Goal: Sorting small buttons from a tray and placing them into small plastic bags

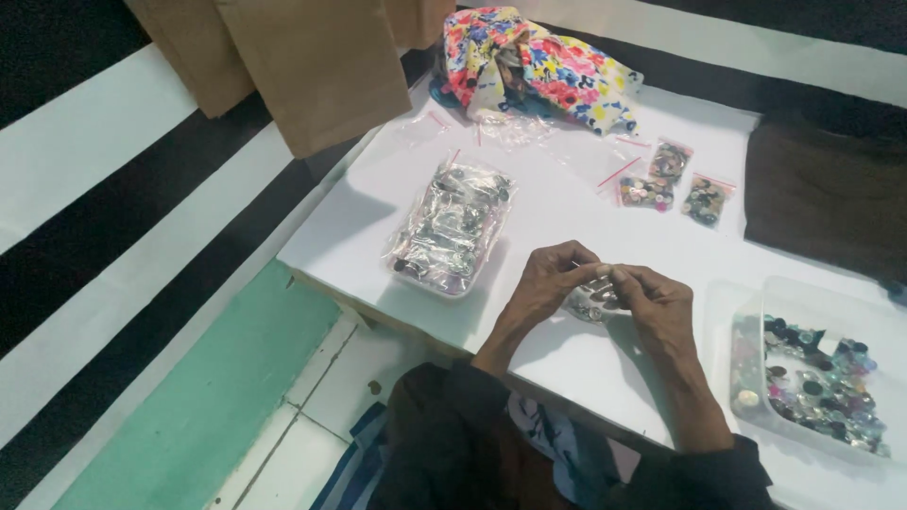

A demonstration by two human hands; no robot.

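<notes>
My left hand [553, 281] and my right hand [654, 304] meet over a low white table [567, 203]. Between their fingertips they pinch a small clear plastic bag of buttons [590, 302], which hangs just above the tabletop. A clear plastic tub [814, 312] holding several loose dark and coloured buttons stands to the right of my right hand. A white tray piled with filled clear bags [450, 227] lies to the upper left of my left hand.
Three small filled zip bags [673, 184] lie at the back of the table. A floral cloth bundle [534, 61] sits at the far edge. A dark brown cloth [822, 194] lies right. Brown fabric [302, 66] hangs left. The floor is striped.
</notes>
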